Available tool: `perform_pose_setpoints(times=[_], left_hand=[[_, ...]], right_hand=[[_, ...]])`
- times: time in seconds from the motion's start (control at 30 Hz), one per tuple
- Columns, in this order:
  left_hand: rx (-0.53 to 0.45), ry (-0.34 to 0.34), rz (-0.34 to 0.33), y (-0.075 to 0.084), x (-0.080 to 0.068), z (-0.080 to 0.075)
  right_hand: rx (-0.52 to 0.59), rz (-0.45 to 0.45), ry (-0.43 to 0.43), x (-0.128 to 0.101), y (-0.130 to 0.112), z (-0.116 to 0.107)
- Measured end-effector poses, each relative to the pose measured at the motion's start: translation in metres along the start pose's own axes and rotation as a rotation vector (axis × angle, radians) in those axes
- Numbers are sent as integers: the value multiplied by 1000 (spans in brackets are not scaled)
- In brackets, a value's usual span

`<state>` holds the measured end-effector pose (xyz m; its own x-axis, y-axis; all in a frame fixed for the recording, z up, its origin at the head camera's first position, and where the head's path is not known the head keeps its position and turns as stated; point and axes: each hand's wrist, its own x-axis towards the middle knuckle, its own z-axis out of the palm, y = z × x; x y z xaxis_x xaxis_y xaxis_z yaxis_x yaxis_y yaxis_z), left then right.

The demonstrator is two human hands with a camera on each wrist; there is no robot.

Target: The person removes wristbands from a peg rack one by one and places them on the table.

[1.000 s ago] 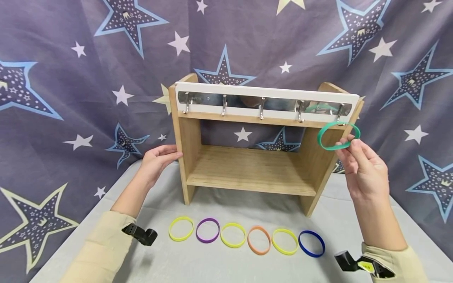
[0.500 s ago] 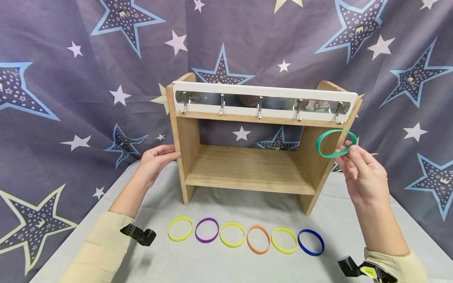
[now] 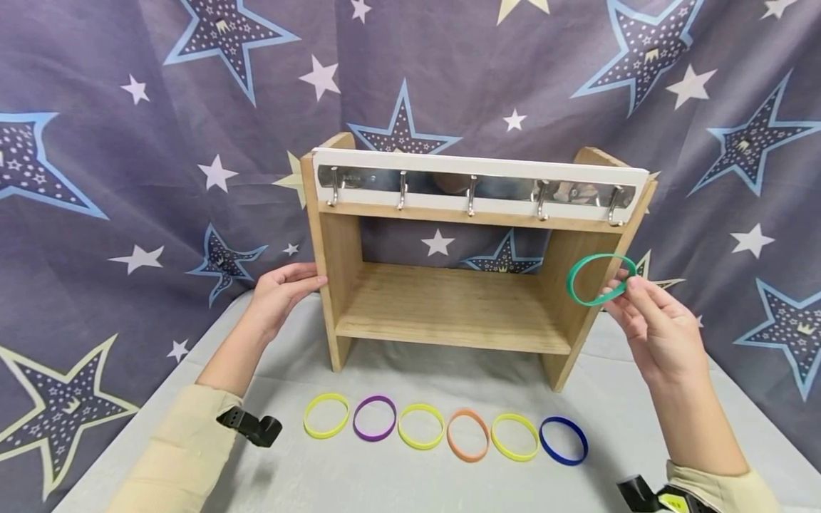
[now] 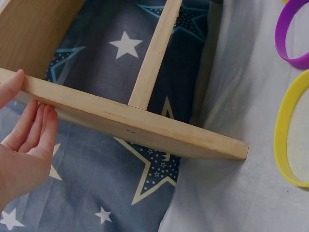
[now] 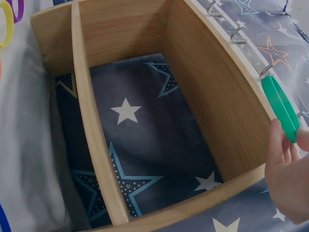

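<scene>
Open bay under hook rail (image 3: pixel 474 187) of wooden rack (image 3: pixel 449 299): free. Side panels block both ends. Row of rings (image 3: pixel 445 433) covers worktop (image 3: pixel 616 399) in front; room beside rack free.

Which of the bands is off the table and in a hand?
The green band: the right hand pinches it in the air beside the rack. The other six lie in a row on the table.

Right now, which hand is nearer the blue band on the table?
Right. The right hand pinches a green band above and just right of the blue band; the left hand rests on the wooden rack, far to its left.
</scene>
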<state>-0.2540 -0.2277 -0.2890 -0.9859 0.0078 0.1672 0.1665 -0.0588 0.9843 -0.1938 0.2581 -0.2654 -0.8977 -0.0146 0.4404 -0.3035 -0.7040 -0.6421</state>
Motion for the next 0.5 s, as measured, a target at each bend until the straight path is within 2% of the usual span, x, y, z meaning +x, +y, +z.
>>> perform_pose_setpoints(times=[0.5], left_hand=[[6,-4,-3,1,1,-1]], right_hand=[[-98,81,-80,-5,3,-16]])
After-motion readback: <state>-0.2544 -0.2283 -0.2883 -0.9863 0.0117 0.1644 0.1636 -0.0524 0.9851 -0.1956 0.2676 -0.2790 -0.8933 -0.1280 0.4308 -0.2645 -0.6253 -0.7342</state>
